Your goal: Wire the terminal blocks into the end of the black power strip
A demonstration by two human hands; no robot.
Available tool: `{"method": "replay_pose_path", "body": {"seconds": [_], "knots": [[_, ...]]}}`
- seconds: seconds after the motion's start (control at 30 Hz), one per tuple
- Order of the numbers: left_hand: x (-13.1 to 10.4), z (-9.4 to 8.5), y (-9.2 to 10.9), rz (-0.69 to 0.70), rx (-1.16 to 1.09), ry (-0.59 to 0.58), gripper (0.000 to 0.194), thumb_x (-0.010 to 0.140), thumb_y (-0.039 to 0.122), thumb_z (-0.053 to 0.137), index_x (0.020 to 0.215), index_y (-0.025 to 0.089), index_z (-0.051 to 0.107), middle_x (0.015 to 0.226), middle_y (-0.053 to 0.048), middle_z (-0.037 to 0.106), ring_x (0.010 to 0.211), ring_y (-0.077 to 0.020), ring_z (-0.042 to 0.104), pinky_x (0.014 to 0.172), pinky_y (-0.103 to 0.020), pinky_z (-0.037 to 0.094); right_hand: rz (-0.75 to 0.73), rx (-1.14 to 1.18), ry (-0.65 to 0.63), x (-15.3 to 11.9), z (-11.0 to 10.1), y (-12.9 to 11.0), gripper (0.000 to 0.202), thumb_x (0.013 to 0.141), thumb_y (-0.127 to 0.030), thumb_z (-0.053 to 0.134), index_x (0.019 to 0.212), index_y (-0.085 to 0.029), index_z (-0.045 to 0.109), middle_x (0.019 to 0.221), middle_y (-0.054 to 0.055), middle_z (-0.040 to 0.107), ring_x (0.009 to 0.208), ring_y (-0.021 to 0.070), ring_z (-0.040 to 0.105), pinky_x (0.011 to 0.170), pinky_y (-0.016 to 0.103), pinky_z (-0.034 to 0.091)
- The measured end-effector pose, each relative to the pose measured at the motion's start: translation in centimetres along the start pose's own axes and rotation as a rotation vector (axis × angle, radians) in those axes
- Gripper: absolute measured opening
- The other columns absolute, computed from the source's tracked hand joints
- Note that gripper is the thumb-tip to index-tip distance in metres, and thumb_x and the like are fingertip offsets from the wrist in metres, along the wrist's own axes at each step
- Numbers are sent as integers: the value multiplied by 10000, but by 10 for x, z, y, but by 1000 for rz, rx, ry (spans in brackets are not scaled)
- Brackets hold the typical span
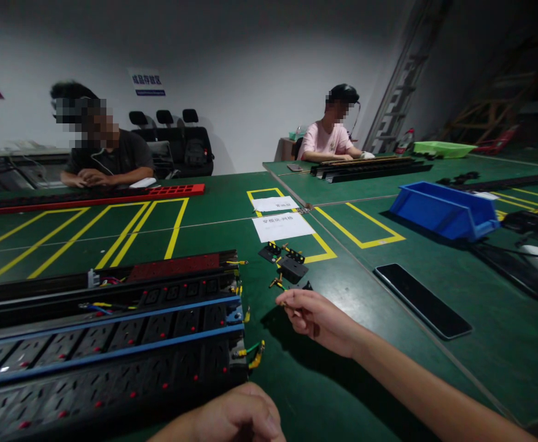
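My right hand [308, 313] is closed in a pinch above the green table, with a small brass-coloured piece [284, 305] at its fingertips, too small to name. Just beyond the fingers lies a short green-yellow wire with brass-coloured ends [278, 282]. Past it are a black end plate [292, 267] and other small black parts [269, 253]. At the bottom edge, my left hand [244, 411] has its fingers curled; whatever they hold is hidden. It is nearest to the front black power strip [112, 387], whose sockets have red dots. Yellow-tipped wires [255, 355] stick out of the strips' ends.
Several long strips, one blue-edged [126, 353], fill the left side. To the right are a phone [423, 299] and a blue bin [444, 212]. Paper labels [282, 227] lie ahead. Two people sit across the table, near a red rack [186, 189] and black rails [365, 167].
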State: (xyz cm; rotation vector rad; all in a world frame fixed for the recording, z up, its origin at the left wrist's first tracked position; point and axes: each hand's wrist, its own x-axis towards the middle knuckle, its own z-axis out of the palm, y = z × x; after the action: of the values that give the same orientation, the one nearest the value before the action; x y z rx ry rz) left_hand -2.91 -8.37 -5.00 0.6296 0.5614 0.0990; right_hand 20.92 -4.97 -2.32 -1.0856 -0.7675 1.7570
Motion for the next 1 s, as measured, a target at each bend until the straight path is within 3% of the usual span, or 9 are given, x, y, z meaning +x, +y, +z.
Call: {"method": "replay_pose_path", "body": {"seconds": [0.23, 0.43, 1.0], "knots": [[-1, 2, 1, -2, 10, -35, 320, 569, 305, 709, 489, 198, 419, 418, 48, 432, 366, -75, 277, 487, -269, 70, 2, 5, 9, 0, 0, 0, 219, 733, -355, 803, 886, -209, 750, 671, -46, 499, 524, 78, 356, 492, 261, 201], [-2, 2, 1, -13, 18, -7, 306, 546, 317, 733, 537, 201, 450, 458, 48, 487, 375, -82, 295, 478, -264, 72, 4, -4, 9, 0, 0, 0, 235, 730, -366, 802, 890, -206, 738, 667, -52, 493, 521, 79, 347, 494, 263, 207], [-1, 6, 3, -6, 29, -34, 318, 565, 333, 722, 489, 200, 443, 401, 60, 428, 353, -83, 258, 491, -266, 87, 1, -8, 8, 0, 0, 0, 231, 722, -377, 817, 876, -215, 756, 667, -39, 503, 525, 82, 344, 495, 258, 208]]}}
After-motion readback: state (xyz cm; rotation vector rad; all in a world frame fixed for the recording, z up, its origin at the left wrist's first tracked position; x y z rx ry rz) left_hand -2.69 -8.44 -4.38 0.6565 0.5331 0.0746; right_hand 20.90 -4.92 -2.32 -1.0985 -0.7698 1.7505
